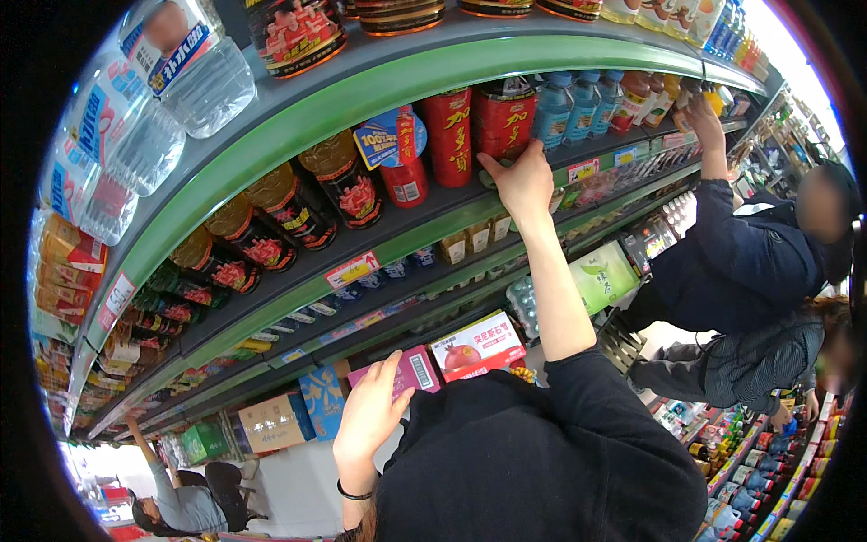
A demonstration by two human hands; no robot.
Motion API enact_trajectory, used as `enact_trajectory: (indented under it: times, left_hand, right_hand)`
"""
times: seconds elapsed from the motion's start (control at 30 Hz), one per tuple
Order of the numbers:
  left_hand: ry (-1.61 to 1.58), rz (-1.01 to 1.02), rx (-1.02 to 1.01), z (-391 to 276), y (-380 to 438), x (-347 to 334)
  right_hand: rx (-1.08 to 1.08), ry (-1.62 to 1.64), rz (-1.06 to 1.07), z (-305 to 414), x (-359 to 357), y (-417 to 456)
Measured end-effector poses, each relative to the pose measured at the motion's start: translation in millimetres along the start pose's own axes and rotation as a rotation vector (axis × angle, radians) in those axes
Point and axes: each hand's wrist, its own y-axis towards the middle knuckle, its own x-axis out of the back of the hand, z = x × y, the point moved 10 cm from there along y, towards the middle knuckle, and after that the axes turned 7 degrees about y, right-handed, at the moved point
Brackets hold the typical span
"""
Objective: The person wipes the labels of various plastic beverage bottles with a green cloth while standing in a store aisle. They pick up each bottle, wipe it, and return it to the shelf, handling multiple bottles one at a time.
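My right hand [525,183] reaches to the front edge of a drinks shelf [447,203], at the foot of a red bottle [504,118] with yellow lettering. Beneath its thumb and fingers shows a bit of greyish-green material, seemingly a cloth [487,179]. Another red bottle [449,139] stands just to the left, then a shorter red one [404,177] with a blue and yellow promotional tag [389,139]. My left hand [371,406], a black band on its wrist, is held low before my body with fingers extended and nothing visible in it. Behind it sits a pink carton [399,372].
Dark-labelled bottles [345,179] line the shelf leftward; blue-tinted bottles [559,112] stand rightward. Above runs a green shelf edge [406,74]. A pomegranate carton [477,345] is below. One person [738,251] reaches in at right, another [738,366] stands behind, a third [183,498] reaches at lower left.
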Motion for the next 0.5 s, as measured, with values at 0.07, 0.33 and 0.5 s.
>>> enact_trajectory:
  times: [0.07,0.33,0.5]
  left_hand:
    - [-0.005,0.001,-0.011,-7,0,-5]
    - [-0.006,0.027,-0.069,-43,8,-26]
    - [-0.181,-0.14,-0.199,-83,31,-24]
  right_hand:
    - [-0.014,-0.01,0.033,-2,-3,2]
    - [0.075,0.165,-0.029,8,31,-10]
    - [-0.618,1.443,0.535,-36,8,-68]
